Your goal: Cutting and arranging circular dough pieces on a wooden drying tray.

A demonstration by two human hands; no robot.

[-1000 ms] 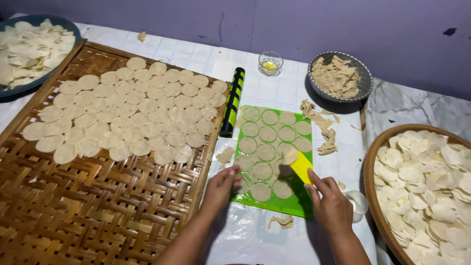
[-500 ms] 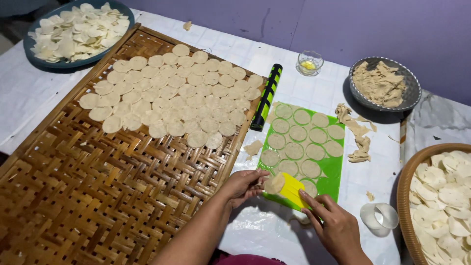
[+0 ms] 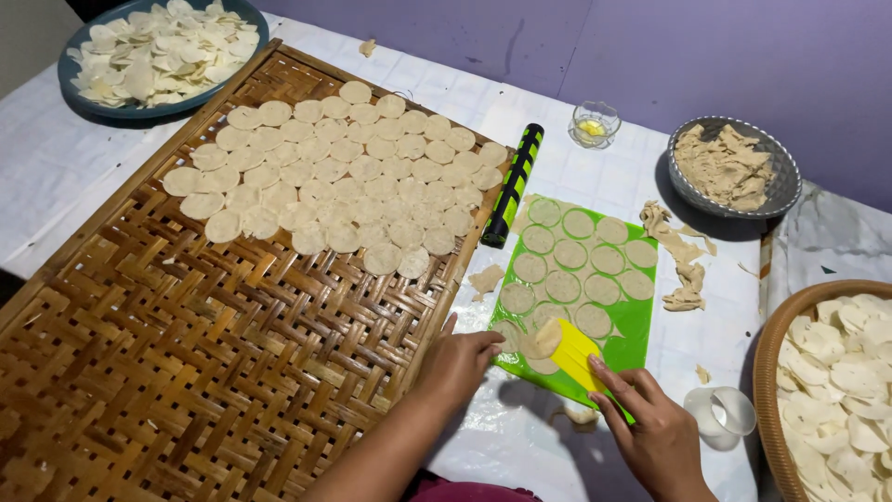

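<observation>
A green mat (image 3: pixel 639 321) lies on the white table and carries several round dough discs (image 3: pixel 570 254). My right hand (image 3: pixel 655 432) holds a yellow scraper (image 3: pixel 577 354) whose edge is under one disc at the mat's near left corner. My left hand (image 3: pixel 462 361) rests at that same corner, fingertips touching the mat's edge beside the lifted disc. To the left lies a large woven bamboo tray (image 3: pixel 186 353) with several rows of discs (image 3: pixel 344 167) laid out on its far half.
A black and green rolling pin (image 3: pixel 514 183) lies between tray and mat. Dough scraps (image 3: pixel 683 256) lie right of the mat, a grey bowl of scraps (image 3: pixel 730 167) behind. A small glass (image 3: pixel 594 123), a white round cutter (image 3: pixel 720 414), a blue plate of discs (image 3: pixel 158 46) and a basket of discs (image 3: pixel 836 390) stand around.
The view has shifted, so everything sits more to the right and lower. The scraper has slid further under the near-left disc, and my left hand stays at the mat's corner.
</observation>
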